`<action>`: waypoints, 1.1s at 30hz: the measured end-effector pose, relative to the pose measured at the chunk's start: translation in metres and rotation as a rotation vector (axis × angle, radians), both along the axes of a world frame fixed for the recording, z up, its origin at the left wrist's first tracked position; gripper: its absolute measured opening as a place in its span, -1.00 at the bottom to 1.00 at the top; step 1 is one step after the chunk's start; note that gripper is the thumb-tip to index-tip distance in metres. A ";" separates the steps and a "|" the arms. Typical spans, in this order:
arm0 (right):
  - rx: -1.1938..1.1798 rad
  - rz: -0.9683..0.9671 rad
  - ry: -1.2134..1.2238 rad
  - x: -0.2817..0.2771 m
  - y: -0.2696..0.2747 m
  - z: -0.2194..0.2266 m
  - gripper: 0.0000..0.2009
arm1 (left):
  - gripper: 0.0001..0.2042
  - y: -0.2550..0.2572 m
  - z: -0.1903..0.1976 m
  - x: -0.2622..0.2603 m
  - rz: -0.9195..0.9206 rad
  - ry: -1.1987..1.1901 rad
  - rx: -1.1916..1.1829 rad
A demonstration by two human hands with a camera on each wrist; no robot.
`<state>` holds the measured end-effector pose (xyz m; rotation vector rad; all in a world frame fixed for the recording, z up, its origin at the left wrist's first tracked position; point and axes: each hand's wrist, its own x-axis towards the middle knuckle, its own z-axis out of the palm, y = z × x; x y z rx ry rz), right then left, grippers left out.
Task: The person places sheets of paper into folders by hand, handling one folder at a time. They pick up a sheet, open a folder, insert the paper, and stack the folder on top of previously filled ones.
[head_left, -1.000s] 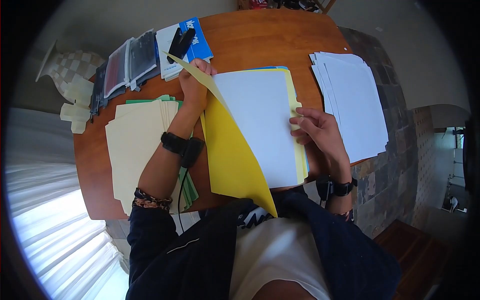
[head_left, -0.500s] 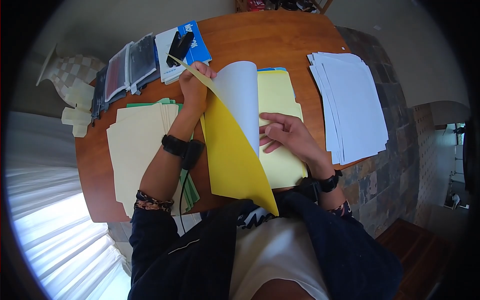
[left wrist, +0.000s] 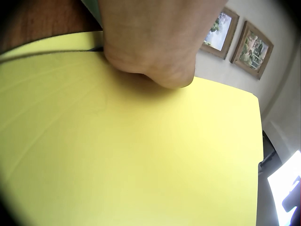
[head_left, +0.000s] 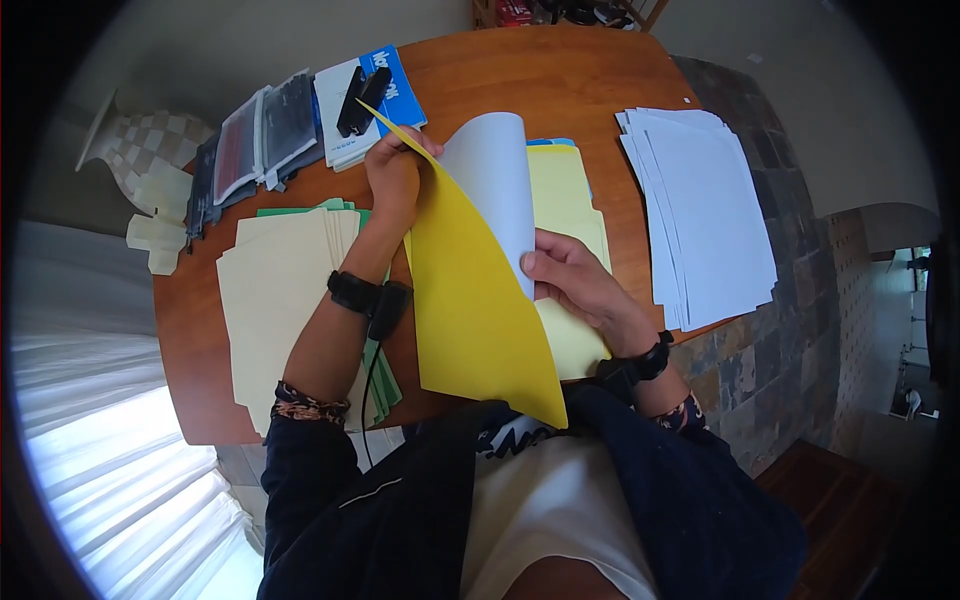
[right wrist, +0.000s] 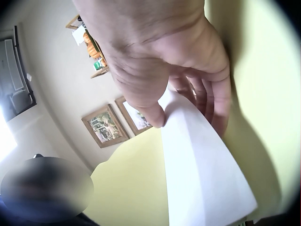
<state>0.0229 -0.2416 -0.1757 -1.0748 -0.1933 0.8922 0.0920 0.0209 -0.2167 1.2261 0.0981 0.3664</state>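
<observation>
A yellow file folder [head_left: 465,310] lies open before me, its front cover raised and tilted to the left. My left hand [head_left: 398,175] grips that cover near its top, some fingers hidden behind it. Inside the folder a white paper sheet [head_left: 497,165] curls up from its right side. My right hand [head_left: 582,282] pinches the sheet's right edge, thumb on top and fingers beneath. In the right wrist view the bent paper [right wrist: 197,165] runs from between thumb and fingers, over the folder's pale inner side. The left wrist view shows the outer yellow cover [left wrist: 141,155] below the hand.
A stack of white papers [head_left: 705,215] lies on the table's right. Cream folders [head_left: 280,290] over green ones lie on the left. Farther back are a notebook [head_left: 400,85] with a black stapler [head_left: 362,100] on it and zip pouches [head_left: 265,130]. A patterned vase [head_left: 150,150] stands beyond.
My right hand has moved left from the folder's right edge and now pinches the paper. The sheet has gone from lying flat to curling leftward, baring the folder's back. My left hand stays in place.
</observation>
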 end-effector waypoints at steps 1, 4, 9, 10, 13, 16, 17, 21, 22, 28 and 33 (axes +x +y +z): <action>0.024 -0.007 -0.008 -0.001 0.000 0.000 -0.58 | -0.80 0.001 -0.001 0.000 -0.008 0.011 0.017; 0.052 -0.098 0.005 -0.004 0.002 -0.007 -0.59 | -0.81 -0.007 0.012 -0.004 0.000 0.062 -0.002; 0.030 -0.258 0.043 0.003 -0.018 0.010 -0.59 | -0.76 -0.005 0.007 -0.001 0.012 0.087 -0.038; -0.015 -0.301 -0.003 0.006 -0.026 0.014 -0.59 | -0.75 -0.004 0.005 0.000 0.008 0.079 -0.010; -0.153 -0.416 -0.127 0.018 -0.059 0.028 -0.58 | -0.73 -0.004 0.005 0.002 -0.005 0.081 0.019; -0.368 -0.561 -0.290 0.033 -0.105 0.040 -0.55 | -0.73 -0.003 0.002 0.002 -0.021 0.071 0.031; -0.426 -0.597 -0.335 0.040 -0.123 0.040 -0.54 | -0.73 -0.002 -0.001 0.003 -0.015 0.084 0.046; -0.871 -0.590 -0.469 0.066 -0.191 0.059 -0.56 | -0.73 0.001 -0.008 0.005 -0.007 0.092 0.089; -0.994 -0.575 -0.536 0.074 -0.209 0.059 -0.56 | -0.73 0.000 -0.007 0.005 -0.008 0.089 0.084; -1.121 -0.543 -0.582 0.108 -0.278 0.055 -0.55 | -0.73 0.001 -0.009 0.005 -0.010 0.073 0.106; -1.404 -0.559 -0.726 0.121 -0.302 0.030 -0.57 | -0.74 0.003 -0.011 0.005 -0.041 0.066 0.119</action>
